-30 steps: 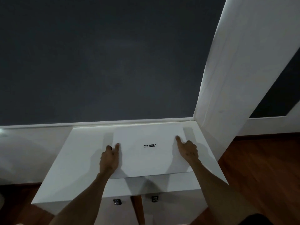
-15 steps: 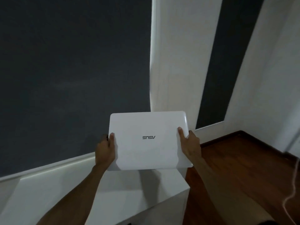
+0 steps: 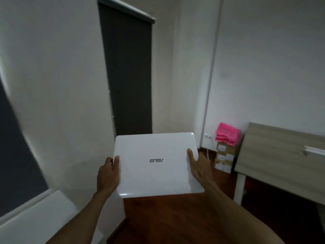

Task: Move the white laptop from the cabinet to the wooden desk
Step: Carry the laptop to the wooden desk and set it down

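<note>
The closed white laptop (image 3: 156, 164) is held flat in the air in front of me, logo facing up. My left hand (image 3: 109, 173) grips its left edge and my right hand (image 3: 197, 166) grips its right edge. The white cabinet (image 3: 40, 224) shows only as a corner at the lower left, below and left of the laptop. The wooden desk (image 3: 281, 155) stands at the right, its light wood top reaching out of frame, about a laptop's width right of my right hand.
Dark wooden floor (image 3: 175, 217) lies below the laptop. In the far corner, cardboard boxes (image 3: 224, 158) are stacked beside the desk with pink papers (image 3: 227, 134) on top. A dark blind (image 3: 128, 76) hangs on the white wall ahead. A white desk leg (image 3: 239, 187) stands at the right.
The laptop was lifted off the cabinet top in both hands and carried to the right. My view swung right, so the cabinet slid to the lower left and the wooden desk came into sight.
</note>
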`<action>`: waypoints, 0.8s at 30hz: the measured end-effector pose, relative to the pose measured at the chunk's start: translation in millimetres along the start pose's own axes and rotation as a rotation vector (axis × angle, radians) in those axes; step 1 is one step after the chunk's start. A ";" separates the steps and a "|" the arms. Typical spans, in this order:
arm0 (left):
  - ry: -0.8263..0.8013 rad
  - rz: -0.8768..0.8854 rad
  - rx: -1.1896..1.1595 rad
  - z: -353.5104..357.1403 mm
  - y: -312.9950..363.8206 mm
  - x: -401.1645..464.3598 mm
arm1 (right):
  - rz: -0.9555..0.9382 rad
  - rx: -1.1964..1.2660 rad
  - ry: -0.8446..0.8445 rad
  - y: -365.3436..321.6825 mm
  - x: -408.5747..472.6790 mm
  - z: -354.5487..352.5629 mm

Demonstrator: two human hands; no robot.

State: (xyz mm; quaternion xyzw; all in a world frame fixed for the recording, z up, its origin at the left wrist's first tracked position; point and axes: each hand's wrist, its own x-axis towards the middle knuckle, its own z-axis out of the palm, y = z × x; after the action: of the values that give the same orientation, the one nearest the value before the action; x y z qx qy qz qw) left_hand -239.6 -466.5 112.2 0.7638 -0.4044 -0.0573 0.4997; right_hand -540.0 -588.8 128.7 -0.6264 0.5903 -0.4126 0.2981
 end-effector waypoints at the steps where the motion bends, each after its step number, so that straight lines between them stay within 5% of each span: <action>1: -0.036 0.024 -0.008 22.6 10.9 -1.6 | 0.022 -0.007 0.037 16.8 6.8 -16.1; 13: -0.504 0.118 -0.101 284.4 127.8 -17.0 | 0.322 -0.080 0.408 177.3 51.8 -172.7; 24: -0.750 0.175 -0.337 464.6 208.1 35.1 | 0.448 -0.163 0.588 225.8 152.8 -230.9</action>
State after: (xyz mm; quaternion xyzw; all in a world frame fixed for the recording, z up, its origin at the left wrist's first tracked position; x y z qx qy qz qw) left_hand -561.3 -859.5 62.2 0.5605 -0.6065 -0.3543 0.4388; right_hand -857.8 -741.4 70.9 -0.3581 0.8040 -0.4511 0.1480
